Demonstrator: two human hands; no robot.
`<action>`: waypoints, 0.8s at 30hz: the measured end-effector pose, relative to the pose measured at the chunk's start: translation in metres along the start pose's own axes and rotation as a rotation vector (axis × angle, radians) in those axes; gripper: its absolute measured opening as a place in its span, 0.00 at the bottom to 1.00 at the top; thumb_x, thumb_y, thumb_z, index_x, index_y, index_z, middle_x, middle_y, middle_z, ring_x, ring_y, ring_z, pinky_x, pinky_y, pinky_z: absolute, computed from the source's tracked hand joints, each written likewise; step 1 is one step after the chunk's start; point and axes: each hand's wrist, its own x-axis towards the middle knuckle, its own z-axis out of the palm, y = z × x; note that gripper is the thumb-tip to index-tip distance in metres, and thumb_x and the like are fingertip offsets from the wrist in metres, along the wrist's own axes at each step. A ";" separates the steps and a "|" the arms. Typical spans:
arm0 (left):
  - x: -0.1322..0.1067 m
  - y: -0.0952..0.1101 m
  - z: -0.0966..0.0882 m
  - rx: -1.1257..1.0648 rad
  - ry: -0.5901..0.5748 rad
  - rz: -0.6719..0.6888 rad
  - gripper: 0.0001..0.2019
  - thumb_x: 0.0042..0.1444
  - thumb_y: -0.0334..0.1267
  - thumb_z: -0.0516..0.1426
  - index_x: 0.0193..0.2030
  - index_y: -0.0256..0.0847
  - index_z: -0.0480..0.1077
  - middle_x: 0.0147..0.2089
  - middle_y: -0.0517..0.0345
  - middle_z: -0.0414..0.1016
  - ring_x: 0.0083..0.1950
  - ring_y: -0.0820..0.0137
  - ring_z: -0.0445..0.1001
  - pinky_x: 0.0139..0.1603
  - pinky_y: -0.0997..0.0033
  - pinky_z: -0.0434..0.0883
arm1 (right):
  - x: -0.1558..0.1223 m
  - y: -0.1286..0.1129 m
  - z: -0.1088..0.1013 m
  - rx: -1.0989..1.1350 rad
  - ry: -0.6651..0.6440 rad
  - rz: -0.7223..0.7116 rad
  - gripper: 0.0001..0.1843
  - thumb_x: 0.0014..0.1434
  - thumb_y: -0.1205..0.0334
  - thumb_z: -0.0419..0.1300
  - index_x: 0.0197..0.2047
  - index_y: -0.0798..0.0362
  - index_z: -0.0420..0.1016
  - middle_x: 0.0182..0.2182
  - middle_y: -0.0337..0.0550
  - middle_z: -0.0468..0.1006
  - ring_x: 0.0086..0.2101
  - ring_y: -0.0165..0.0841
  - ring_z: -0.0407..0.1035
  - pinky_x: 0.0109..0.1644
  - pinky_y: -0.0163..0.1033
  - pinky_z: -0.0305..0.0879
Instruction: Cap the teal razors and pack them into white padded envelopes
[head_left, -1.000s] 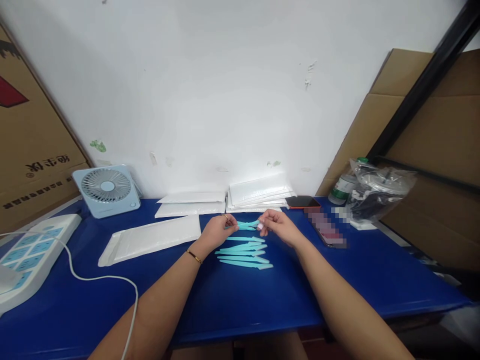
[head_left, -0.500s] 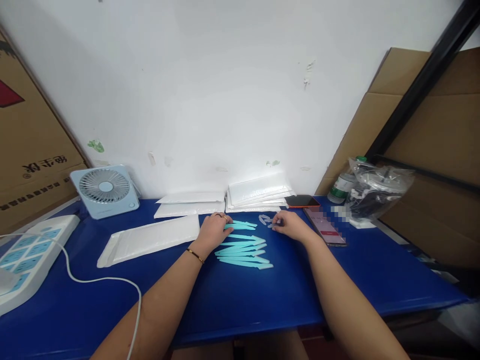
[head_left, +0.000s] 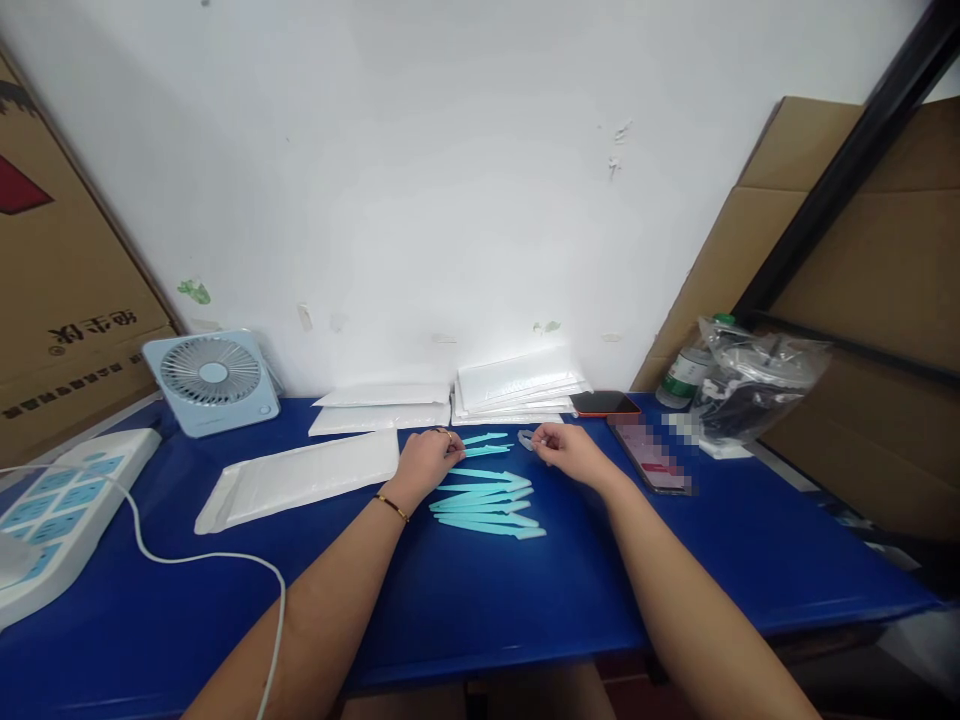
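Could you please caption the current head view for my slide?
Left hand touching slim turquoise plastic tools, right hand at a small translucent piece.

Upper teal tools (head_left: 487,451): ends likely behind left grip (head_left: 429,459).

The left forearm (head_left: 330,590) and right forearm (head_left: 675,560) are both bare as far as the near edge of view. Close about the left wrist sits a thin bracelet (head_left: 391,508), a dark band with gold-coloured pieces along it. A slim gold-coloured ring (head_left: 448,436) circles one finger of the left hand (head_left: 426,462), too small for finer detail. The right hand (head_left: 571,455) is bare.
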 end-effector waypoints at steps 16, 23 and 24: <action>0.000 0.006 -0.006 -0.139 0.031 -0.008 0.11 0.56 0.43 0.52 0.34 0.44 0.74 0.35 0.60 0.77 0.38 0.68 0.71 0.36 0.73 0.64 | 0.001 -0.002 0.009 0.105 -0.004 -0.070 0.13 0.57 0.55 0.55 0.39 0.51 0.75 0.23 0.39 0.74 0.24 0.31 0.68 0.29 0.34 0.62; -0.001 0.013 -0.007 -0.142 0.010 -0.001 0.11 0.55 0.43 0.52 0.35 0.45 0.75 0.36 0.59 0.77 0.39 0.68 0.72 0.38 0.72 0.65 | -0.001 -0.011 0.016 0.167 -0.027 -0.091 0.11 0.55 0.58 0.56 0.38 0.52 0.76 0.23 0.38 0.73 0.25 0.31 0.68 0.30 0.35 0.64; -0.002 0.015 -0.008 -0.134 0.005 0.013 0.11 0.55 0.43 0.52 0.34 0.45 0.75 0.36 0.59 0.77 0.39 0.68 0.72 0.38 0.72 0.65 | -0.002 -0.013 0.016 0.182 -0.040 -0.093 0.11 0.54 0.58 0.56 0.38 0.52 0.76 0.24 0.39 0.73 0.25 0.31 0.68 0.30 0.35 0.64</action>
